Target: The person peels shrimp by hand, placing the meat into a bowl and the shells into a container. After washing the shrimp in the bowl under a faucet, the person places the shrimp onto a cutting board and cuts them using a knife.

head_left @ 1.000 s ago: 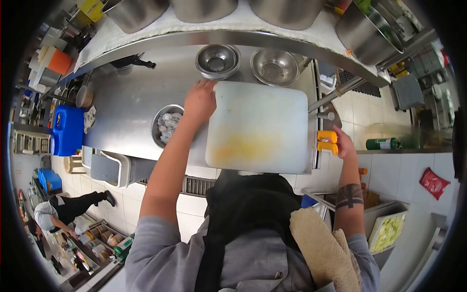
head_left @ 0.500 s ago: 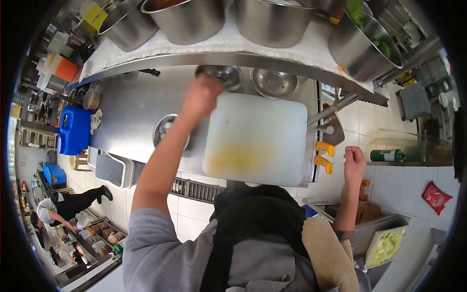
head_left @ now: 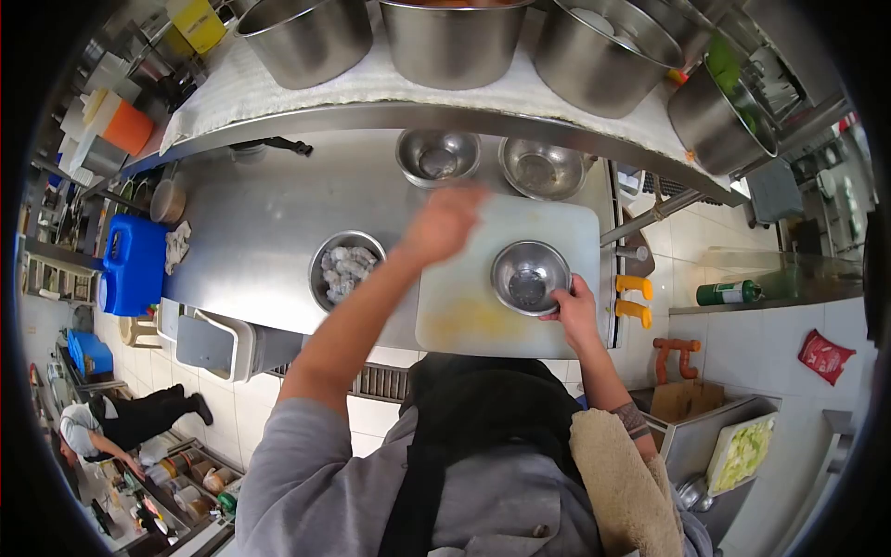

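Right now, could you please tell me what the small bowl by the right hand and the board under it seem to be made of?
The small bowl, its rim touched by the right hand, looks like stainless steel: grey, shiny, with reflections inside. The cutting board is probably white plastic, matte, with a yellowish stain.

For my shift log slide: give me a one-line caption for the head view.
Right hand holds the rim of a steel bowl on the white cutting board; left hand, blurred, over its far left corner.
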`<state>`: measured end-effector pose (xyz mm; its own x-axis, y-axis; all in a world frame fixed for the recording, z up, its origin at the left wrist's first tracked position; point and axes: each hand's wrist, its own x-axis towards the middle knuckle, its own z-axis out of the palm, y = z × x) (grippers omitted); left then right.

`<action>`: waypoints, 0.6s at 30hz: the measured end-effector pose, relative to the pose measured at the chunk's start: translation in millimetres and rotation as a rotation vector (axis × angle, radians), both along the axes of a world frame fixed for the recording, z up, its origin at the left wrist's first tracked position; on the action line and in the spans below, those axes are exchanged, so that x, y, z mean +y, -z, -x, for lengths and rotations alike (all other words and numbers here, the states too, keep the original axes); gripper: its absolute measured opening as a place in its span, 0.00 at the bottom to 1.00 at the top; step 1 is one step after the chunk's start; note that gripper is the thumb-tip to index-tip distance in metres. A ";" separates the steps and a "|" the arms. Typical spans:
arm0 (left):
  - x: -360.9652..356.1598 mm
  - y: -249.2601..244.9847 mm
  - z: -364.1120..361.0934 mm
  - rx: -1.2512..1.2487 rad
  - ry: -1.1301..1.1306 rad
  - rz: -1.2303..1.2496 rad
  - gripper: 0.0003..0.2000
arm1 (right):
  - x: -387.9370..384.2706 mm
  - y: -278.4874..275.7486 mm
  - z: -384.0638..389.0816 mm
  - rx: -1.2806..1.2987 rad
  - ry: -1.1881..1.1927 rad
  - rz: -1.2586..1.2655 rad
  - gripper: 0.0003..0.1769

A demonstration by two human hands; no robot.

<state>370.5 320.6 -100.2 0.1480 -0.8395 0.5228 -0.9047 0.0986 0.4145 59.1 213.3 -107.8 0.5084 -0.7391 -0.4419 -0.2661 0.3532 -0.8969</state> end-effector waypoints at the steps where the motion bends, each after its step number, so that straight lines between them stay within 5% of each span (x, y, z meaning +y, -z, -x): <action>1: -5.1 16.1 -31.7 -0.176 -0.172 -0.011 0.16 | 2.4 -3.8 1.1 -0.023 0.026 -0.014 0.14; 2: -9.0 22.6 -59.4 -0.352 -0.351 -0.019 0.16 | 4.1 -7.0 -0.6 -0.025 0.031 -0.002 0.14; 4: -4.6 -19.0 -91.4 -0.253 -0.291 -0.641 0.12 | 6.4 -12.1 -7.4 -0.040 0.109 -0.119 0.14; 8: -9.5 -65.7 -118.8 -0.274 -0.162 -0.703 0.09 | 6.3 -22.4 -34.7 -0.054 0.121 -0.113 0.14; 10: -13.2 -69.7 -129.1 -0.262 -0.186 -0.411 0.08 | 0.5 -29.2 -58.5 -0.091 0.112 -0.086 0.13; 13: -17.4 -60.3 -134.8 -0.276 -0.090 -0.369 0.07 | -16.6 -26.4 -93.2 -0.114 0.143 -0.040 0.13; 18: -4.9 -42.4 -126.1 -0.309 -0.076 -0.555 0.07 | -26.6 -46.8 -125.9 -0.220 0.228 -0.056 0.16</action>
<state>496.7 315.8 -57.7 0.1295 -0.9907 0.0416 -0.9867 -0.1246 0.1041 184.9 186.7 -61.0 0.4208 -0.8224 -0.3830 0.0240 0.4321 -0.9015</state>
